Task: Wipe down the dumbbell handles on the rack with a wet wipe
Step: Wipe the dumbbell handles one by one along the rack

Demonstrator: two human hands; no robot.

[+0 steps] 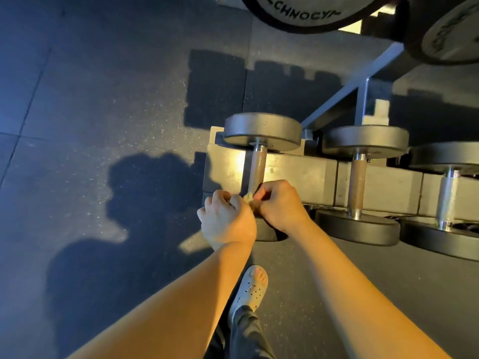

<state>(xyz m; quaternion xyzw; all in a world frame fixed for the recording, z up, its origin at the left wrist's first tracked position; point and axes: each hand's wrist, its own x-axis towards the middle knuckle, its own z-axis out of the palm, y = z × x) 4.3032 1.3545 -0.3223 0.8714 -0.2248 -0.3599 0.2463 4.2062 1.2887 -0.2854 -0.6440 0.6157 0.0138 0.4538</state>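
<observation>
Three dumbbells lie side by side on a low rack (305, 177). The leftmost dumbbell (261, 128) has a knurled handle (257, 168). Both my hands meet at the near end of that handle. My left hand (225, 218) and my right hand (278, 206) pinch a small crumpled wet wipe (249, 200) between them, just above the near end of the handle. Most of the wipe is hidden by my fingers. The leftmost dumbbell's near plate is mostly covered by my hands. The middle dumbbell (359, 182) and the right dumbbell (449, 193) are untouched.
Large dumbbells (308, 11) sit on an upper rack tier at the top right, above grey frame bars (363, 99). Dark rubber floor tiles (103, 99) spread to the left. My foot in a grey clog (250, 287) stands below my hands.
</observation>
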